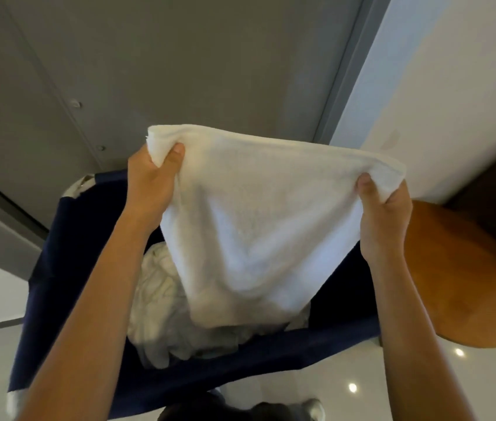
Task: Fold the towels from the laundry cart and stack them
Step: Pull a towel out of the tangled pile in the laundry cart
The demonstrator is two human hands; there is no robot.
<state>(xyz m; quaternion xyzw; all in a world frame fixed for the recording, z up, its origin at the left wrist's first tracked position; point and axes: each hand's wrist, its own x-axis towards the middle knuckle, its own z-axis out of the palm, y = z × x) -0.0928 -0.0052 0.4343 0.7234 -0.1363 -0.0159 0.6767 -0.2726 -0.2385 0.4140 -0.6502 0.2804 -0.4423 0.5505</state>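
Observation:
A white towel (255,226) hangs stretched between my two hands above the laundry cart. My left hand (152,180) grips its upper left corner, thumb pinching the cloth. My right hand (384,217) grips the upper right corner the same way. The towel's lower edge droops onto a heap of crumpled white towels (161,305) inside the dark blue fabric laundry cart (67,293). Much of the heap is hidden behind the held towel.
A round wooden table top (465,287) stands just right of the cart, close to my right forearm. Grey wall panels (149,71) rise behind the cart. Glossy white floor (362,381) shows at the bottom, with my shoes near the frame's lower edge.

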